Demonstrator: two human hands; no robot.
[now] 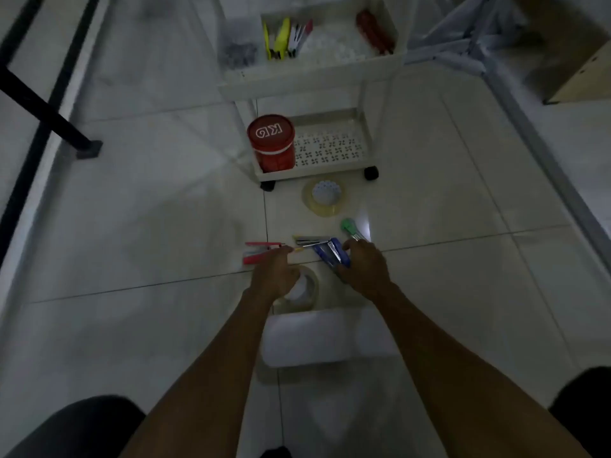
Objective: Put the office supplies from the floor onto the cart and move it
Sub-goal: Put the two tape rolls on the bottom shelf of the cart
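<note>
Head cam: my right hand (365, 271) grips the blue stapler (334, 254), cart (310, 82) straight ahead; left hand (274, 274), can't tell its grip.

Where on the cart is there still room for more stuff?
Bottom shelf: bare to the right of the red tub. Top tray: a bare patch between the markers and the red item at its right end. Its left compartment holds a dark pile. Crowded: around the tape roll, blue stapler and red stapler.
</note>
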